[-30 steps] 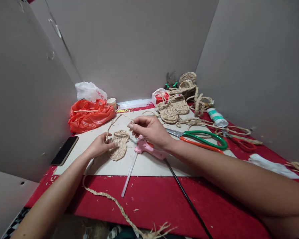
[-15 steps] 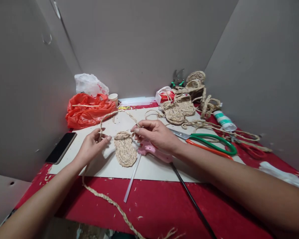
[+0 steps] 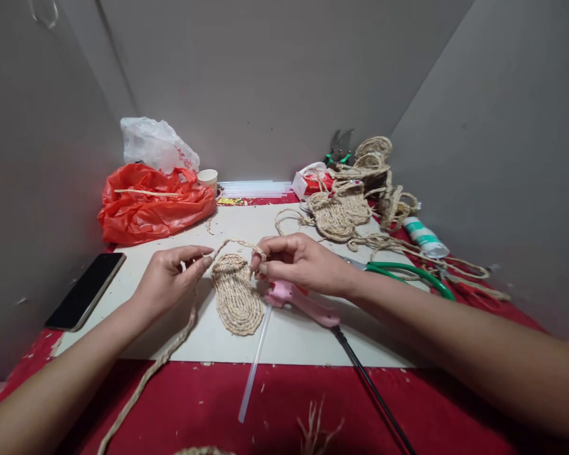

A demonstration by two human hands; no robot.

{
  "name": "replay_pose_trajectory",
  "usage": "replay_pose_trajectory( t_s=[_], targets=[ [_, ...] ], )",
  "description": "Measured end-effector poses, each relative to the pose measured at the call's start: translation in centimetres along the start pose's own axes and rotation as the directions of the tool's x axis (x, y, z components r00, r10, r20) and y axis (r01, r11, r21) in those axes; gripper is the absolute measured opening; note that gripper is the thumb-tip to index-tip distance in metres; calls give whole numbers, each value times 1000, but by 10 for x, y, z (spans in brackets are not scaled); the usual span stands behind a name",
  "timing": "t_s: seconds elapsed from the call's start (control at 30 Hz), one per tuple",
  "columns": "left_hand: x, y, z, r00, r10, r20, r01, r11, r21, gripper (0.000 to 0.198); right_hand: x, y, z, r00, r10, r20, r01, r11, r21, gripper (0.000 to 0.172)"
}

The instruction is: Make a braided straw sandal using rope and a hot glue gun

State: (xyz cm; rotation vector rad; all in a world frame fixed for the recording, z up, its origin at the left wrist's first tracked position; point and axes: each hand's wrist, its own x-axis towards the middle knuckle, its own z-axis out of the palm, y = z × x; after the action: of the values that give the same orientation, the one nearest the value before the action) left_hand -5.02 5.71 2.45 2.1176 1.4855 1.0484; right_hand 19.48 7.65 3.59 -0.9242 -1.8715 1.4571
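A braided straw cord (image 3: 146,377) runs up from the lower left and arches between my two hands. My left hand (image 3: 173,278) pinches it between thumb and fingers, left of a small coiled straw sole (image 3: 239,303). At the sole's upper right edge, my right hand (image 3: 298,262) has its fingertips closed on the cord's other end. Whether the cord touches the sole there is hidden by my fingers. Under my right hand lies a pink glue gun (image 3: 303,304), a clear glue stick (image 3: 253,385) sticking out of it towards me.
A white board (image 3: 165,344) covers part of the red cloth. Green-handled scissors (image 3: 408,272) and several woven straw pieces (image 3: 341,212) are at the right. To the left are a phone (image 3: 86,291), a red plastic bag (image 3: 156,212) and a paper cup (image 3: 207,179).
My left hand has moved closer to my right hand along the cord, so the arch between them is smaller and lower. The view has shifted somewhat.
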Motion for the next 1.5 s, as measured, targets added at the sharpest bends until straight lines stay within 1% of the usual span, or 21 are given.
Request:
replay_pose_trajectory(
  t_s=[0.1,0.13,0.23,0.33,0.43,0.5,0.6,0.7,0.77,0.87,1.03,1.13,1.23,1.37,1.5],
  targets=[
    [-3,2,2,998,44,48,-44,999,2,29,8,8,0,1000,25,5,-25,999,27,6],
    [-4,2,2,997,61,57,-61,998,4,27,10,11,0,999,37,5,-37,998,49,5],
    [-6,2,1,994,97,55,-100,994,44,19,16,19,0,998,67,-19,-64,991,118,7],
    [-9,-2,3,993,111,44,-115,988,102,15,17,25,0,995,79,-65,-71,991,112,11],
    [-14,-9,8,993,109,41,-113,984,137,13,16,28,-1,993,30,-111,-27,999,25,9],
    [-18,-13,12,993,103,59,-111,981,160,14,14,28,0,990,-42,-131,30,995,-94,5],
    [-21,-18,16,991,110,73,-122,975,187,15,13,28,0,982,-148,-116,107,947,-304,7],
    [-22,-19,16,985,159,61,-168,963,209,16,15,29,-2,979,-187,-83,136,899,-416,11],
    [-21,-18,16,981,188,58,-196,954,225,15,16,30,-3,980,-182,-74,131,887,-442,11],
    [-20,-19,17,978,200,66,-210,948,237,15,17,32,-5,981,-184,-65,132,870,-476,12],
    [-19,-24,19,970,232,72,-243,934,263,12,17,33,-5,983,-174,-67,113,842,-527,12],
    [-18,-25,19,968,234,90,-250,927,278,13,16,30,-5,990,-135,-49,87,839,-536,12],
    [-17,-25,18,969,212,124,-241,921,307,15,15,27,-5,997,-77,-17,54,825,-563,12],
    [-16,-28,19,970,201,138,-235,922,308,17,14,27,-5,999,-26,28,38,778,-627,12],
    [-15,-32,21,969,193,153,-233,918,320,18,14,29,-6,995,-75,65,99,703,-704,14]
  ],
)
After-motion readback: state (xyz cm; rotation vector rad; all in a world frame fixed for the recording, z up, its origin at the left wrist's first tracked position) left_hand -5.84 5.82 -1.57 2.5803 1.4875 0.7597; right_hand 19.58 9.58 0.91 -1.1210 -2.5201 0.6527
